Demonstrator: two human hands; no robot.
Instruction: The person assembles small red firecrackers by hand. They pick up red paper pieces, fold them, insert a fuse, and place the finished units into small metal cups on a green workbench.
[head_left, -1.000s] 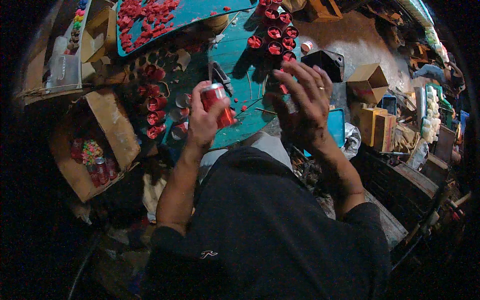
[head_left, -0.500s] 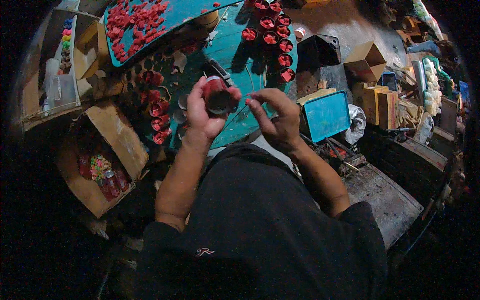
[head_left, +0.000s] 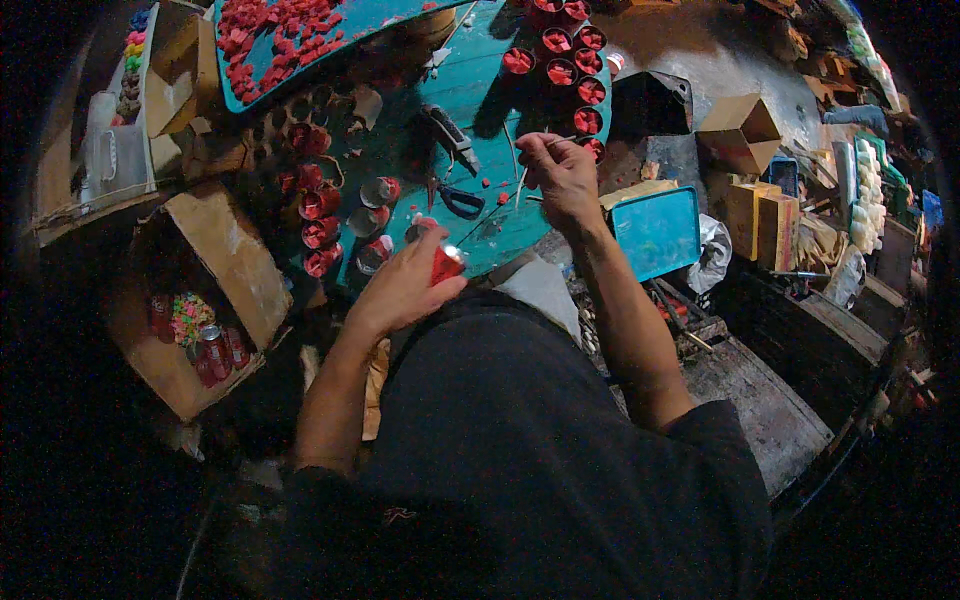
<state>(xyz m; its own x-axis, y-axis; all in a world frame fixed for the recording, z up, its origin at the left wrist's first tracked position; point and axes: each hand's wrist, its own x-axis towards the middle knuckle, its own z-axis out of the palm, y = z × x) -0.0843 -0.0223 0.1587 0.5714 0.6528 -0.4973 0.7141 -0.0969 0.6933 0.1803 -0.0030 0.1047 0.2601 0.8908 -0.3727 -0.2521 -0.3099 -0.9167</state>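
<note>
Our left hand (head_left: 400,285) grips a small red can (head_left: 446,264) at the bench's (head_left: 480,90) near edge; our right hand (head_left: 560,170) pinches a thin stick (head_left: 522,183), farther in, angled down toward the can.

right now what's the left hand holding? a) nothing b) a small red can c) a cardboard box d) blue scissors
b: the left hand is wrapped around a small red can near the edge of the teal table, while the blue-handled scissors lie untouched on the table.
</note>
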